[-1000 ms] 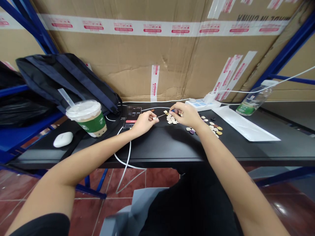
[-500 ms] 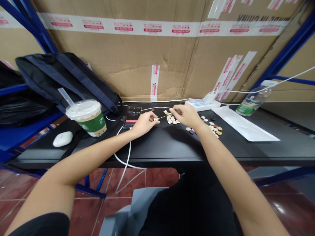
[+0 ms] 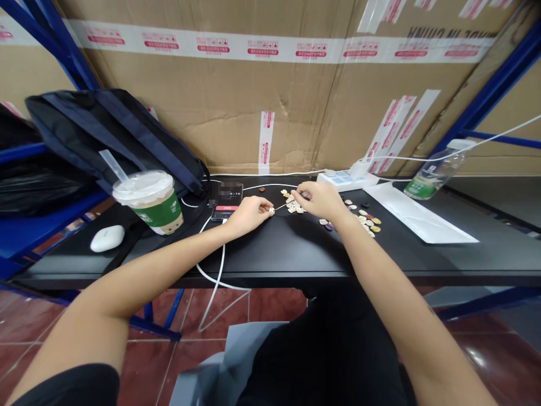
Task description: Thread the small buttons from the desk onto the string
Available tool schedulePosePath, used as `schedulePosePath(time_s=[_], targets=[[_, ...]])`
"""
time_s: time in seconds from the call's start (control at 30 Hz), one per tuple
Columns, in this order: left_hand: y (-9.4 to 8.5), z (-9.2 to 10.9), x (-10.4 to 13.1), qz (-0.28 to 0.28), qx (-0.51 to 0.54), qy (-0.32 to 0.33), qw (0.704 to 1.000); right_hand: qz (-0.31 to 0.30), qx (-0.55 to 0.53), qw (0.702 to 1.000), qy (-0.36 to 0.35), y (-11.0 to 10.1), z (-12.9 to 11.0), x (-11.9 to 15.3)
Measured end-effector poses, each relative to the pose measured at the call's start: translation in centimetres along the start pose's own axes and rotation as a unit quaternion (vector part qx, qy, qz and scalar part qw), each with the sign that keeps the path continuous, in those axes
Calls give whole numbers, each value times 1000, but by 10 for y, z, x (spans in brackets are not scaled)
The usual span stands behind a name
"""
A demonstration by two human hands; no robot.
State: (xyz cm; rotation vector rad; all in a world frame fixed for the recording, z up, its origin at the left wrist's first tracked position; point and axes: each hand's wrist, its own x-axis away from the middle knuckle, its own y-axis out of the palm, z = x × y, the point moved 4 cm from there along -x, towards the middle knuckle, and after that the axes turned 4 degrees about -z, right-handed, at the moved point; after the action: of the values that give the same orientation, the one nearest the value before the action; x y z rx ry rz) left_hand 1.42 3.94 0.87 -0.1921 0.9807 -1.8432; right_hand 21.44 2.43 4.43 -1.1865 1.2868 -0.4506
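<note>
I see my left hand (image 3: 249, 213) pinching one small pale bead (image 3: 271, 210), my right hand (image 3: 320, 198) pinching a thin thread (image 3: 282, 205); most loose flat multicoloured beads (image 3: 359, 217) lie unstrung beside it.

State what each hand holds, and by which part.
The left hand pinches a small white bead at its fingertips. The right hand pinches the far end of a thin string that runs to the bead.

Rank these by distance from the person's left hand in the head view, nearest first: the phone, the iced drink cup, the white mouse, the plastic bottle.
From the left hand:
1. Phone, just to its left.
2. Iced drink cup, further left.
3. White mouse, near the table's left edge.
4. Plastic bottle, far right, lying tilted.
</note>
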Motion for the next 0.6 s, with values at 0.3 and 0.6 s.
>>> schedulePosePath(time_s=[0.3, 0.6], targets=[[-4, 10, 3, -5, -20, 8, 1000, 2, 3, 1000, 8, 1, 1, 0], [-3, 5, 2, -3, -34, 28, 999, -2, 10, 1000, 16, 0, 1, 0]])
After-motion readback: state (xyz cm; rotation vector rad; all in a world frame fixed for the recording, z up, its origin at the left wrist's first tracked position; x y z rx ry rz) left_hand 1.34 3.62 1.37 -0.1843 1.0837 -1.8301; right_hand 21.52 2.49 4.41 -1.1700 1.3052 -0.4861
